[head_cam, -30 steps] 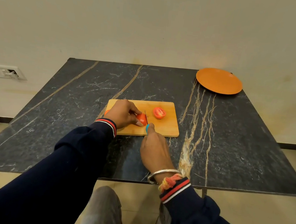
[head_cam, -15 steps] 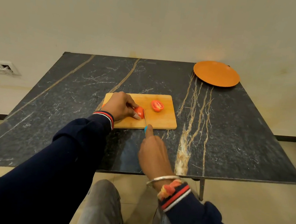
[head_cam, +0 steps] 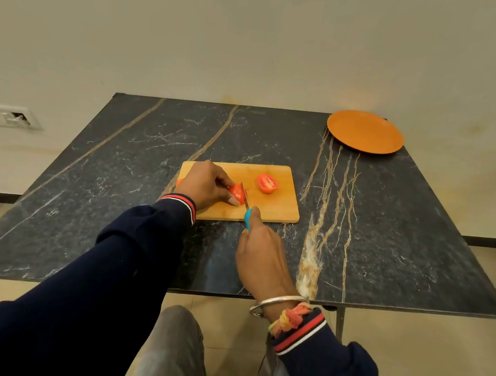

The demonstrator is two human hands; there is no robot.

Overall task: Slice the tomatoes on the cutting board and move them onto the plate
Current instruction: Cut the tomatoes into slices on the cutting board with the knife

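The left arm comes in from 7 o'clock. The left hand (head_cam: 207,183) lies palm down on the cutting board (head_cam: 281,205), its fingers bent over a tomato piece (head_cam: 238,193) and holding it. The knife (head_cam: 245,203) blade rests at that piece's 3 o'clock side. The right hand (head_cam: 259,256), at the board's 6 o'clock, grips the blue handle. A tomato half (head_cam: 267,183) lies cut side up at the blade's 2 o'clock. The orange plate (head_cam: 365,132) sits well apart at 1 o'clock

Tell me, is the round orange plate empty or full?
Empty. The round orange plate shows only bare surface; the cut red tomato half lies on the wooden cutting board.
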